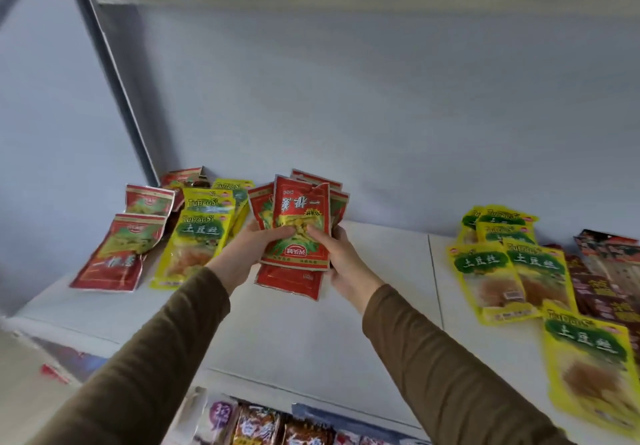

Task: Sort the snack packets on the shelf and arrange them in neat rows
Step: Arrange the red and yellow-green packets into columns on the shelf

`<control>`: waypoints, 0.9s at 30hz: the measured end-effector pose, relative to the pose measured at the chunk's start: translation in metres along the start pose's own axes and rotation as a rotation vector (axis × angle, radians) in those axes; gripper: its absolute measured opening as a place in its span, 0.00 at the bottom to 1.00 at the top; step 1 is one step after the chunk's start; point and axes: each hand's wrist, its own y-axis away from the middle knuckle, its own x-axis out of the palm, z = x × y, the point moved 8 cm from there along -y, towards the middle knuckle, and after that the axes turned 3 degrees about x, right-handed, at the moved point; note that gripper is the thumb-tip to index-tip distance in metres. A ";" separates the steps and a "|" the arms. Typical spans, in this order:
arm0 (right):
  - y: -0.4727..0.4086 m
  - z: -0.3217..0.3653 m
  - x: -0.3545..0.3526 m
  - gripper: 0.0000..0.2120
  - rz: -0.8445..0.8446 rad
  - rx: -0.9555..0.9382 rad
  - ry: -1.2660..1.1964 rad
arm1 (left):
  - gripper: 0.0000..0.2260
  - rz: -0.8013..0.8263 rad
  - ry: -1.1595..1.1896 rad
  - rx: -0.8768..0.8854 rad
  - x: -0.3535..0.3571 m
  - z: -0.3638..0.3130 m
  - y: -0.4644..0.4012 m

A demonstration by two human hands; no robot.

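Both hands, left (254, 245) and right (337, 254), clasp a fanned stack of red foil snack packets (300, 224) above the white shelf (381, 292); long axes upright, print upside down.

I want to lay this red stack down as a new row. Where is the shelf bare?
Bare shelf runs from the red stack held in both hands to the yellow packets on the right, and along the front edge. The left corner, with red packets and yellow packets, is crowded, as is the far right.
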 end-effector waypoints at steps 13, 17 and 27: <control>-0.059 -0.010 0.049 0.26 0.029 -0.039 0.203 | 0.51 -0.052 -0.174 -0.041 -0.055 0.005 -0.046; -0.060 -0.011 0.052 0.27 -0.054 -0.102 0.167 | 0.52 -0.029 -0.165 0.061 -0.054 0.008 -0.052; -0.065 -0.025 0.072 0.28 -0.286 -0.180 0.164 | 0.37 -0.055 -0.550 0.241 -0.053 0.001 -0.055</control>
